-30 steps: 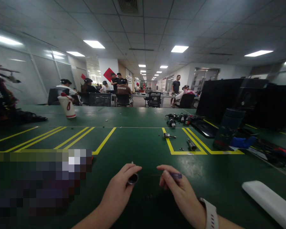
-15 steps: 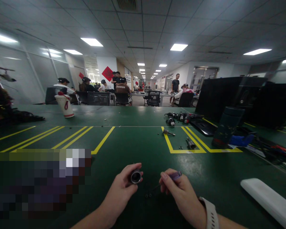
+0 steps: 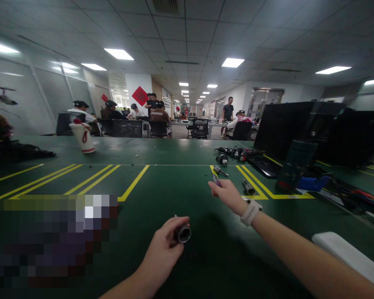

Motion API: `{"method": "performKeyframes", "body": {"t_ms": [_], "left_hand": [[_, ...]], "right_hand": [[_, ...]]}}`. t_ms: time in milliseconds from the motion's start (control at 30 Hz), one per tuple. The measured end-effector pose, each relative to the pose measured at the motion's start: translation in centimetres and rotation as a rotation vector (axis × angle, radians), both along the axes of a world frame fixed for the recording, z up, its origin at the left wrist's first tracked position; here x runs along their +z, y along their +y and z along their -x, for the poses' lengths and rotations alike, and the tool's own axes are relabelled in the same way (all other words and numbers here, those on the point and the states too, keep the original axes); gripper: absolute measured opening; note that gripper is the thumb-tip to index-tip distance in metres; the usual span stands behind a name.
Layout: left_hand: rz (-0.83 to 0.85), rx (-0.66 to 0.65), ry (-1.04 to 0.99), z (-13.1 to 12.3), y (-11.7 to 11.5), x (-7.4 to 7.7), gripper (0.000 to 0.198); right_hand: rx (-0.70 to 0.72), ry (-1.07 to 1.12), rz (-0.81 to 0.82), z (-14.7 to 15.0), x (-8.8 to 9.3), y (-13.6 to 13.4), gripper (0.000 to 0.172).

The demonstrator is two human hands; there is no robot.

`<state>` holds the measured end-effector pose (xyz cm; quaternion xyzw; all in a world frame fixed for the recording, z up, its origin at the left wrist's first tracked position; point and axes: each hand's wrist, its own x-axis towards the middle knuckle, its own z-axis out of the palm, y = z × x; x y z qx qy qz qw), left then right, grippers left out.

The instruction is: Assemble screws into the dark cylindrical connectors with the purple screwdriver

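My left hand point(image 3: 166, 246) is closed round a small dark metal cylinder point(image 3: 183, 233), held just above the green table point(image 3: 174, 187) near me. My right hand point(image 3: 227, 193), with a white watch on the wrist, is stretched out over the table and pinches a small purple-handled screwdriver point(image 3: 216, 180). It is close to a metal part point(image 3: 220, 170) lying by a yellow line. Another short metal cylinder point(image 3: 248, 187) lies to the right of the hand. Tiny dark screws point(image 3: 191, 255) lie on the table below the left hand's cylinder.
A pile of dark tool parts point(image 3: 233, 153), a dark tumbler point(image 3: 296, 165), a blue object point(image 3: 311, 182) and black monitors point(image 3: 286, 124) stand at the right. A white flat object point(image 3: 345, 255) lies near right. A white cup point(image 3: 81, 138) stands far left. Several people sit and stand behind the table.
My right hand has moved from beside the left hand forward across the table toward the metal parts, still holding the purple screwdriver. The left hand kept the cylinder and hardly moved.
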<state>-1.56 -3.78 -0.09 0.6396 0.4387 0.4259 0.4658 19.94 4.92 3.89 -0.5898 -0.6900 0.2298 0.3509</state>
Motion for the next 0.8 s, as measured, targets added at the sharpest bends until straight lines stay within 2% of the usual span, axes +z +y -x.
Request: {"method": "performKeyframes", "body": {"t_ms": [33,167,267,367,433,500,600,633,667,800], "left_hand": [[0.004,0.012,-0.009,0.0,0.1,-0.1,0.054],[0.021,0.058,-0.011,0.1,0.3,-0.1,0.055],[0.049,0.037,-0.001,0.0,0.1,0.3,0.053],[0.049,0.035,-0.031,-0.1,0.0,0.5,0.052],[0.049,0.032,-0.047,-0.1,0.0,0.5,0.051],[0.056,0.033,-0.059,-0.1,0.1,0.4,0.051],[0.075,0.037,-0.077,0.0,0.0,0.5,0.050],[0.080,0.039,-0.085,0.0,0.0,0.5,0.049],[0.086,0.047,-0.093,0.0,0.0,0.6,0.048],[0.104,0.139,-0.135,0.2,0.0,1.0,0.045]], "right_hand": [[-0.005,-0.042,0.019,0.0,0.2,2.0,0.021],[-0.012,-0.169,0.071,0.7,0.2,8.4,0.028],[-0.014,-0.218,0.079,1.3,-0.5,10.7,0.029],[-0.010,-0.245,0.072,1.7,-1.5,11.3,0.027],[0.003,-0.258,0.063,1.9,-2.0,11.0,0.032],[0.030,-0.274,0.055,1.9,-2.2,10.4,0.045],[0.100,-0.305,0.049,1.9,-2.3,8.6,0.036],[0.132,-0.317,0.050,1.8,-2.4,7.6,0.027],[0.168,-0.330,0.054,1.8,-2.4,6.4,0.026],[0.302,-0.347,0.053,1.7,-2.8,-0.5,0.036]]}}
